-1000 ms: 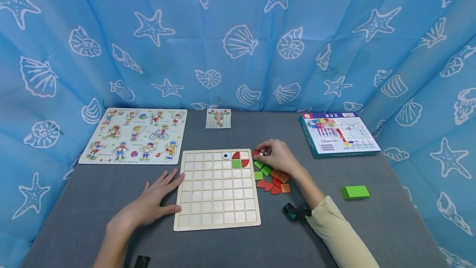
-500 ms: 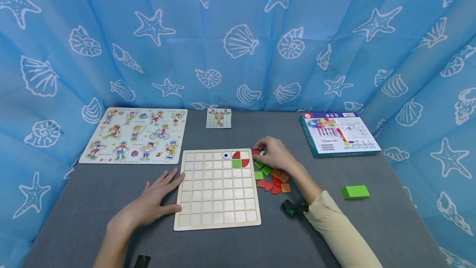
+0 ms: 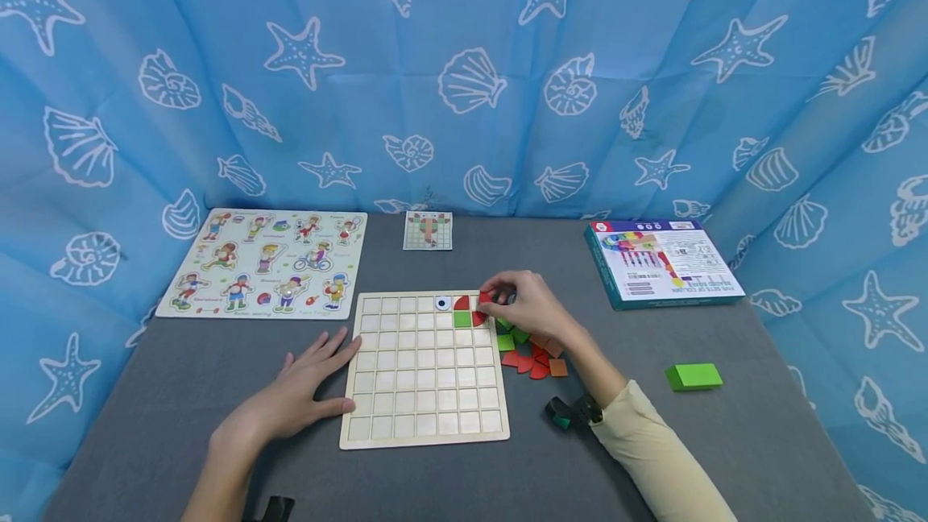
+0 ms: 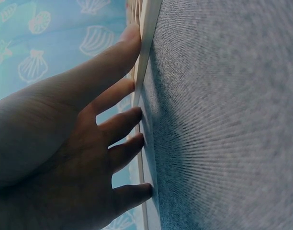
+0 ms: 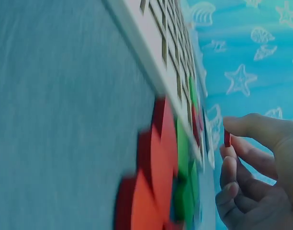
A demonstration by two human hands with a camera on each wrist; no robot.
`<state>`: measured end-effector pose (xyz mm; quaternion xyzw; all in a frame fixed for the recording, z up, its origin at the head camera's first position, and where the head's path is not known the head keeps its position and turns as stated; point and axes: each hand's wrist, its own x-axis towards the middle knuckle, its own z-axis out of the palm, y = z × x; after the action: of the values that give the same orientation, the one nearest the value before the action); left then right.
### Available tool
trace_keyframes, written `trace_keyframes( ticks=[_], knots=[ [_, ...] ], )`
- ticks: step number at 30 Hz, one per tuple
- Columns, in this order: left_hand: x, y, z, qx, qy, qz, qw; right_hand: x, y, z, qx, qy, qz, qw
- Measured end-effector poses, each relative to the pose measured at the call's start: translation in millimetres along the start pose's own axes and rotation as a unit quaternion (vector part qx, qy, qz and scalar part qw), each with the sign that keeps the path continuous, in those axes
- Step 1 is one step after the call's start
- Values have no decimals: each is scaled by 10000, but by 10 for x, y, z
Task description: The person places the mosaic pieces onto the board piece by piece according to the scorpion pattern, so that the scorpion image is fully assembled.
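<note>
Leftward from the loose pieces (image 3: pixel 524 362), the right hand (image 3: pixel 532 304) has shifted to the far right corner of the wooden board (image 3: pixel 424 445), bringing a red piece (image 3: pixel 484 296) over it. Seen from the head, the left hand (image 3: pixel 300 389) stays at the board's left edge, toward the tabletop's (image 3: pixel 435 490) near edge. At the left wrist, its fingers spread loosely, gripping nothing, tips by the board's rim. At the right wrist, thumb and finger pinch the red piece, edge-on and thin. I'd judge it light, stiff, slightly slick, hardly fragile; opposite edges seem the best hold.
</note>
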<state>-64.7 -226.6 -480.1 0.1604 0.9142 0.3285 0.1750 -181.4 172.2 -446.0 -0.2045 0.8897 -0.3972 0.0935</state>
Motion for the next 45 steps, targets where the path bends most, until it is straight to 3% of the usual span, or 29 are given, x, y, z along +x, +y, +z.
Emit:
trace_keyframes(
  ticks=[6, 12, 19, 26, 32, 39, 45],
  knots=[
    [-13, 39, -17, -54, 7, 4, 10000, 22, -190, 175, 187, -300, -324, 9988],
    [-19, 72, -28, -10, -43, -87, 10000, 100, -304, 370, -414, -326, -828, 9952],
    [-9, 59, -14, 58, -14, -114, 9999, 126, -427, 495, -929, -345, -817, 9917],
    [-28, 87, -42, -72, 2, 17, 10000, 110, -470, 532, -928, -233, -789, 9923],
    [-25, 82, -49, -18, -18, -20, 10000, 57, -429, 427, -611, -258, -691, 9954],
    [-3, -13, 8, -15, 71, 100, 9999, -88, -268, 170, -93, -112, -276, 9995],
    [-1, -28, 9, -7, 48, 129, 9999, -255, -35, -120, -193, -77, -15, 9998]
  ],
)
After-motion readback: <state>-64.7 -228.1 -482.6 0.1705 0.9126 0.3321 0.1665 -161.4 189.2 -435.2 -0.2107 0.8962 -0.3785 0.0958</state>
